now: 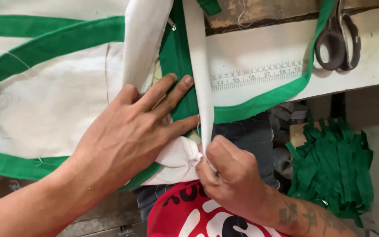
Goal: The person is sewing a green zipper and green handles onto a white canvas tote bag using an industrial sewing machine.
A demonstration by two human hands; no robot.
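Cream canvas strap [200, 79] pinched, right hand [233, 175]

1. One view only, a head camera worn by the person, so there is no second view to overlap with.
2. It looks steeply down over the forearms, which enter from the lower left and lower right.
3. Very close: the left hand [128, 131] and right hand [231, 173] fill the centre.
4. The table edge [365, 77] runs across the upper right, with scissors [339, 37] at the top right corner.
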